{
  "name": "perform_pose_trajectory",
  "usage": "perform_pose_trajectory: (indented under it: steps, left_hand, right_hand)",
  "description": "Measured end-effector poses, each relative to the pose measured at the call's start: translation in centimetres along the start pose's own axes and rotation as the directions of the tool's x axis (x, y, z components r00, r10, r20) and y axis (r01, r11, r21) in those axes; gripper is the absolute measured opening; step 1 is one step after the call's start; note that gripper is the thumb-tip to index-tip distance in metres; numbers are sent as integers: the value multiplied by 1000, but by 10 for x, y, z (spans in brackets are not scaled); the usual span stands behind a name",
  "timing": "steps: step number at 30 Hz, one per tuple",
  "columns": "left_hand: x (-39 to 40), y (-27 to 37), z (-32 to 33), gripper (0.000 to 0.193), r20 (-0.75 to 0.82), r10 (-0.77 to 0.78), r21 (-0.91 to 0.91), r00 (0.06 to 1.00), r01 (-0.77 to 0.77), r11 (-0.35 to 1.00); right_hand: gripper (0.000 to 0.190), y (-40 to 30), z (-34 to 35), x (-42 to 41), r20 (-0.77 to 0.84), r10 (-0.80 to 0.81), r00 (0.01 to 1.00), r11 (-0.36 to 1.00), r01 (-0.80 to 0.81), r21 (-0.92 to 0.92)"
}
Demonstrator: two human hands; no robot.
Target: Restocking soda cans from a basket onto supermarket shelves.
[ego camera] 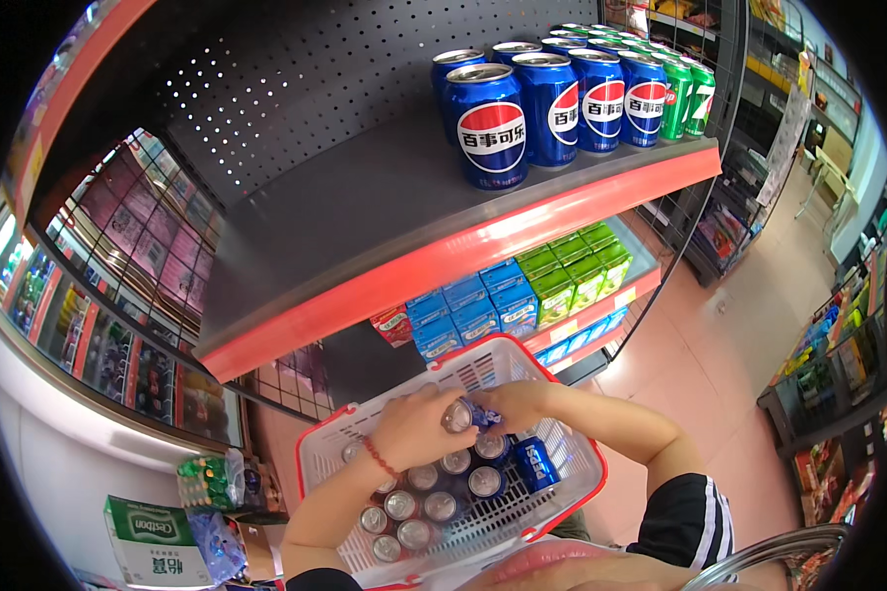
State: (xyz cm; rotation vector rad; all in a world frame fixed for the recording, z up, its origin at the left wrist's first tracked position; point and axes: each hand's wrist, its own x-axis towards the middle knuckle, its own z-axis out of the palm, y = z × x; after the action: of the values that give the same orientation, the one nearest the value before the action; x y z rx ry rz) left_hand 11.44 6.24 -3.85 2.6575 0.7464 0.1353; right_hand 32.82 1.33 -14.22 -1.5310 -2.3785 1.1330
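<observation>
Over a white plastic shopping basket with a red rim (601, 473), both my hands are on one blue soda can (480, 415). My left hand (417, 428), with a red bead bracelet at the wrist, grips its silver-topped end. My right hand (521, 408) holds the can's other side. Below them, several cans (415, 533) stand upright in the basket, and a blue Pepsi can (536, 464) lies tilted at its right side. On the dark shelf ahead, blue Pepsi cans (490, 129) stand in rows beside green 7UP cans (678, 96).
The shelf's red front edge (443, 260) juts out above the basket. Below it are blue drink cartons (473, 303) and green cartons (573, 277). Wire mesh panels flank the shelf. A Cestbon carton (155, 539) stands at lower left; another display rack (820, 377) is at right.
</observation>
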Motion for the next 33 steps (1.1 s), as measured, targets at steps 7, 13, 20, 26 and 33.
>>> perform_pose_trajectory:
  steps: [7, 13, 20, 26, 33]
  left_hand:
    - [1, 20, -40, 48, -323, 81, -147, 943, -135, 980]
    - [10, 18, -33, 75, -471, 160, -137, 868, -251, 958]
    - [6, 11, -29, 104, -269, 59, -391, 961, -165, 906]
    - [4, 27, -80, 95, -474, 197, -225, 858, -335, 915]
    - [42, 61, -180, 83, -807, -11, -412, 590, -550, 727]
  right_hand:
    - [92, -23, -13, -16, -286, -242, 927, 902, 323, 286]
    - [95, -24, -14, -11, -493, -232, 838, 850, 421, 315]
    - [89, -19, -9, -11, -512, -264, 817, 884, 417, 210]
    - [75, -20, -7, -6, -528, -260, 808, 844, 456, 283]
    - [48, -7, -4, -4, -329, -132, 935, 941, 223, 256]
